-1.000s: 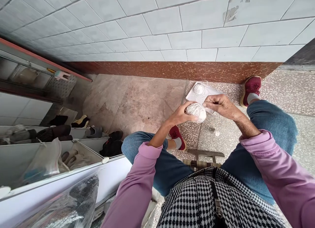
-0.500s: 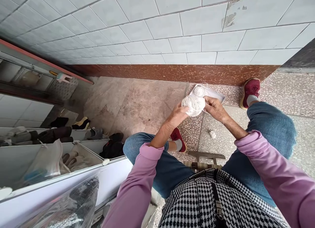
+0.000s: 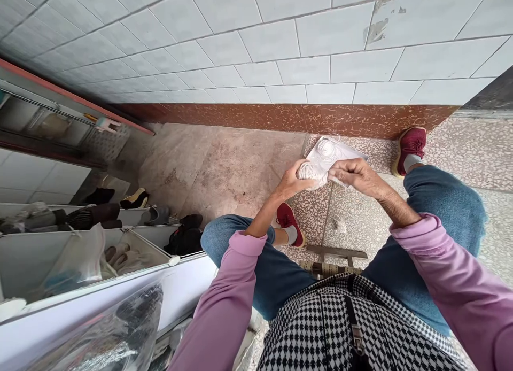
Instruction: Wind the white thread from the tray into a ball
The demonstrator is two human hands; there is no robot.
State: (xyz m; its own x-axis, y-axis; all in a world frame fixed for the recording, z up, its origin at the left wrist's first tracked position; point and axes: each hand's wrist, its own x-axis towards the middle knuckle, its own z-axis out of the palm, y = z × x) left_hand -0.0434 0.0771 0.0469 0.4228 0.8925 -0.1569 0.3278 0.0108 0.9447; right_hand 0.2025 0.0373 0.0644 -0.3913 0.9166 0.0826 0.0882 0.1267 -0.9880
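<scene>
A ball of white yarn (image 3: 311, 173) rests in my left hand (image 3: 292, 184), whose fingers and thumb curve around its left side. Just right of the ball, my right hand (image 3: 358, 178) is closed in a pinch on the yarn; the thin strand itself is hard to make out. Beyond both hands, a second white yarn ball (image 3: 326, 148) lies in a shallow white box (image 3: 355, 153) on the floor. A loose strand loops at the box's far edge. Below my hands, a small whitish scrap (image 3: 340, 225) lies on the speckled floor.
A tiled wall (image 3: 276, 71) with a brown base runs along the far side. On the left stand white bins (image 3: 132, 253) holding shoes and bags, with a clear plastic sheet (image 3: 116, 328) in front. A low wooden stool (image 3: 336, 253) shows between my legs.
My right hand has turned and drawn slightly right from the ball, its fingers now pinched. The ball has tilted and shifted slightly left and down in my left hand. The view moved slightly.
</scene>
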